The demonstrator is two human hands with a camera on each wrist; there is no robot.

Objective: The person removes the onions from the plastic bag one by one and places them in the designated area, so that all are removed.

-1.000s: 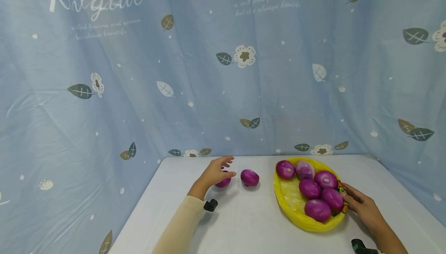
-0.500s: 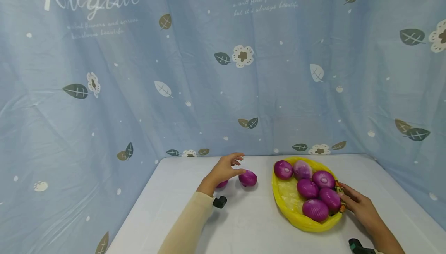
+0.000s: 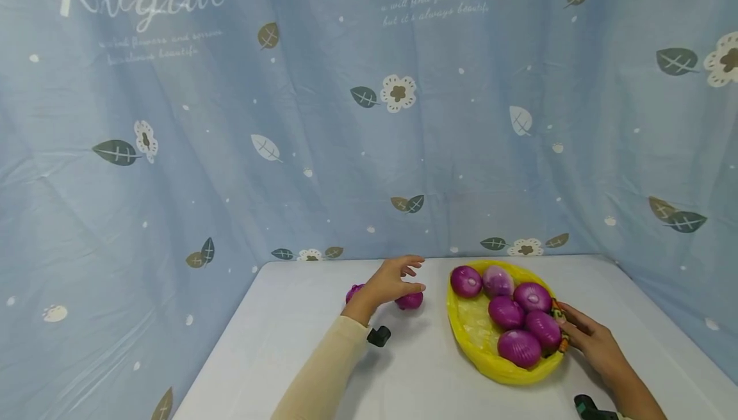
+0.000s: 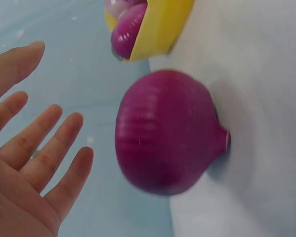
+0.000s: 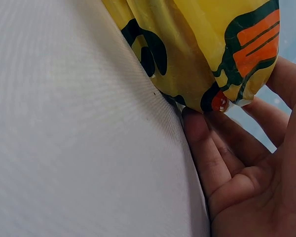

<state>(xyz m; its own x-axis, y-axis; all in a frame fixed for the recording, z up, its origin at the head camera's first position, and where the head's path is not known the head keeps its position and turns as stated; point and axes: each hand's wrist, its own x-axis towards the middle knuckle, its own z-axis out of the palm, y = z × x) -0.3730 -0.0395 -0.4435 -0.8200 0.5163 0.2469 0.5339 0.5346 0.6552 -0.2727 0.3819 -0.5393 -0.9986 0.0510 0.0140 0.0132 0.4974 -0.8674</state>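
My left hand (image 3: 387, 284) hovers over the back of the white table, its fingers spread. Just under and beyond its thumb sits a red onion (image 3: 409, 301), partly covered by the hand. Close up in the left wrist view, that purple onion (image 4: 163, 133) stands apart from the relaxed fingers. Behind my wrist a second red onion (image 3: 353, 292) is half hidden. On the right, a yellow plastic bag (image 3: 464, 340) with its rim rolled open holds several red onions (image 3: 520, 348). My right hand (image 3: 594, 346) grips the bag's right side, where printed plastic (image 5: 187, 44) meets its fingertips.
The table (image 3: 415, 375) is covered in white and ends at a blue printed curtain (image 3: 323, 183) behind and on both sides. Bare tabletop lies between the left arm and the bag.
My left hand has moved right, from the left onion to above the right one. The right hand stays at the bag. The whole head view has shifted slightly.
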